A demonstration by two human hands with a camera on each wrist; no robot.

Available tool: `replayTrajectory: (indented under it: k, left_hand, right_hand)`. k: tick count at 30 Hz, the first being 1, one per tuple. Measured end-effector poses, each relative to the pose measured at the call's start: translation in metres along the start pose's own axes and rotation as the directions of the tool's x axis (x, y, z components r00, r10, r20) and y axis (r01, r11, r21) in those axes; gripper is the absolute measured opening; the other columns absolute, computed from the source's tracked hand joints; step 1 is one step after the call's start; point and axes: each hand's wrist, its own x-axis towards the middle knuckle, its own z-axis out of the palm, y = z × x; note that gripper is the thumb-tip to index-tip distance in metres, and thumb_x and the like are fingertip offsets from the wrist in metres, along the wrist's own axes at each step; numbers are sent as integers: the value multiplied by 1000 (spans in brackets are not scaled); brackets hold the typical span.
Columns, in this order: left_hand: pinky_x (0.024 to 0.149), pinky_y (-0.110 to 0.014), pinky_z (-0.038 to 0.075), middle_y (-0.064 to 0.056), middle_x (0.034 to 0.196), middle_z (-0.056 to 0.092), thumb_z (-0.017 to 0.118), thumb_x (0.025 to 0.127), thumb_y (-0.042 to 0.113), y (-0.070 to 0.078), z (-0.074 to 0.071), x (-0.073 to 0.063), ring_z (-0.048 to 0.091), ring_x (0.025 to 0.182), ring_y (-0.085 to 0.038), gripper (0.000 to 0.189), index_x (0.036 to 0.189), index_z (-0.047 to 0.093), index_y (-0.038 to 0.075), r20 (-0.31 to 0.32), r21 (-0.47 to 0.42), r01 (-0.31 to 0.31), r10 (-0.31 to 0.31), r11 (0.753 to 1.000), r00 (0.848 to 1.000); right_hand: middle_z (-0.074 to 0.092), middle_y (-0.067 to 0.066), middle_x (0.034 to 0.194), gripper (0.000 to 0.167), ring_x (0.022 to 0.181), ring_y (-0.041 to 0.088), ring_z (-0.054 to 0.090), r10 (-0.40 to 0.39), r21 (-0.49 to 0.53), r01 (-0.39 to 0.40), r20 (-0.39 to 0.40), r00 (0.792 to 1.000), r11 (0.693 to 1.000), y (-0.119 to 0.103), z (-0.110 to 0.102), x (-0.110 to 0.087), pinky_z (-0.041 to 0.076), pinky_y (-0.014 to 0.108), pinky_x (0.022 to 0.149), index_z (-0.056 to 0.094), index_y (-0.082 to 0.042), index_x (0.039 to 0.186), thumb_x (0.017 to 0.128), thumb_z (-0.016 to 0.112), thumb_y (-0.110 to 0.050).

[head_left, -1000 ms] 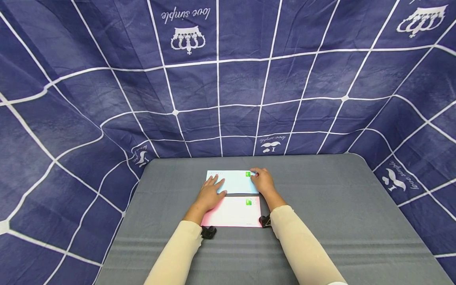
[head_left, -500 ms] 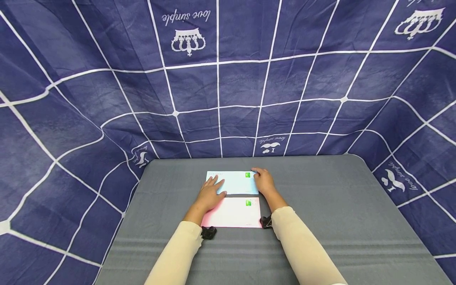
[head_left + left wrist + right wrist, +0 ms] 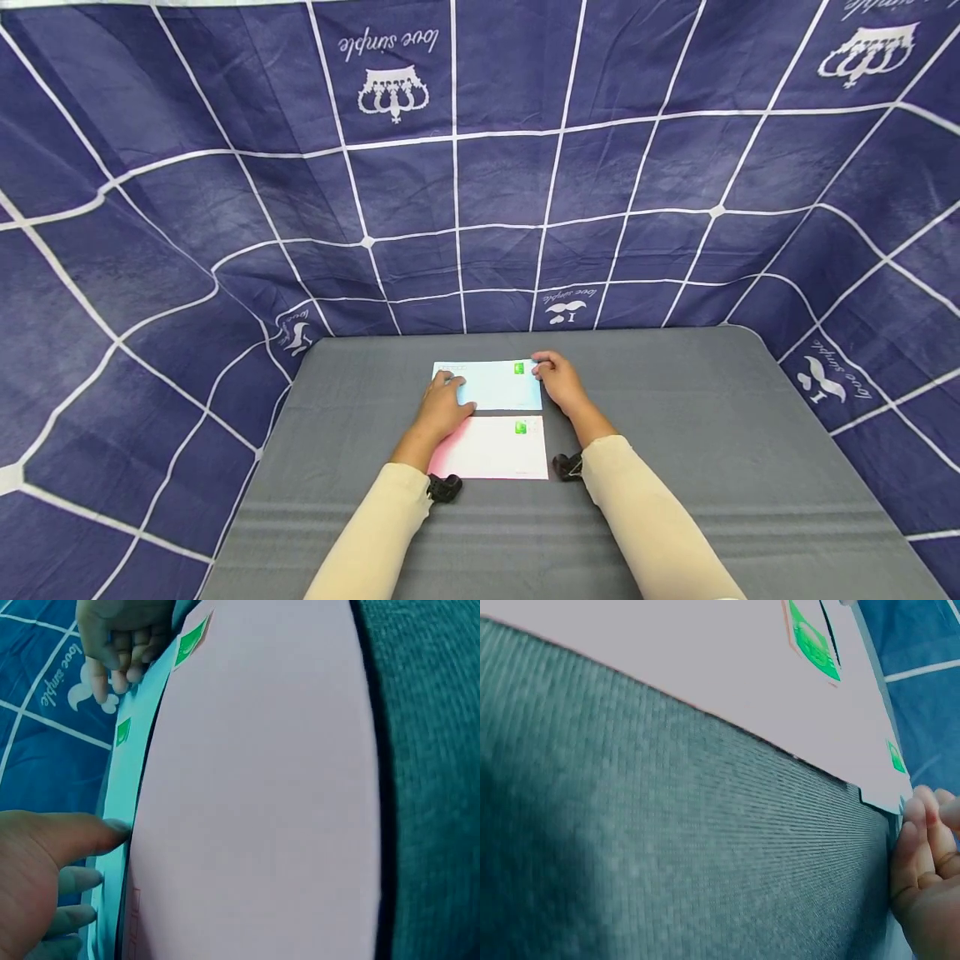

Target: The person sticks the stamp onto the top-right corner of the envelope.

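A pale blue envelope (image 3: pixel 491 387) with a green stamp lies flat in the head view. Just nearer to me is a pink-edged white envelope (image 3: pixel 495 450), also stamped, with a narrow gap between the two. My left hand (image 3: pixel 442 408) rests on the blue envelope's left end, its thumb by the gap. At the blue envelope's far right corner is my right hand (image 3: pixel 561 383), its fingers loosely bent at the edge. In the right wrist view, that hand's fingers (image 3: pixel 922 825) are beside the corner; no pinch shows plainly.
Both envelopes lie on a grey cloth-covered table (image 3: pixel 712 467). A dark blue curtain (image 3: pixel 495 183) with white grid lines stands behind it and on both sides. Black wrist cameras (image 3: pixel 445 487) hang below the sleeves.
My left fingers have drawn in, bending more over the blue envelope. The right hand has shifted slightly outward at the corner. Both envelopes lie almost as before; the head view tilts a little.
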Motion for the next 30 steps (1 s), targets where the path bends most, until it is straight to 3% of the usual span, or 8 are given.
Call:
replayTrajectory:
  k: [5,11,14,22,30]
  left_hand:
    - [122,-56,29,-22,141,52,71,92,28,0,1,0,32,150,-42,50,132,63,-1,-44,-45,-2,0,999,999]
    - [112,-52,42,-18,131,62,65,96,24,-4,-2,1,54,128,-40,38,127,68,3,-172,-111,-52,32,992,985]
    - [107,-52,44,-18,128,66,63,97,23,-5,-5,1,58,121,-39,35,125,69,4,-221,-147,-73,39,986,974]
    - [108,-53,45,-13,126,69,57,102,24,0,-16,-8,60,123,-38,31,124,70,7,-256,-215,-91,34,972,966]
    - [111,-54,43,-7,126,69,52,105,25,4,-27,-20,59,127,-34,31,126,70,11,-256,-231,-96,35,968,966]
  right_hand:
    - [67,18,100,30,86,18,60,5,94,-7,14,1000,996,-3,-1,-2,51,28,78,64,6,122,100,45,-2]
    - [66,25,107,30,93,31,63,-10,151,7,17,1000,988,-9,-3,-5,52,33,78,63,8,122,100,47,-4]
    - [66,27,110,30,96,34,63,-14,160,10,22,1000,987,-12,-5,-7,53,35,80,63,7,123,101,47,-5]
    - [68,26,106,24,88,21,64,-76,147,74,8,997,986,-17,-10,-14,55,38,81,66,5,114,101,50,-8]
    - [67,29,103,19,86,18,64,-149,93,149,-7,989,984,-21,-18,-26,51,18,74,68,4,106,100,54,-8]
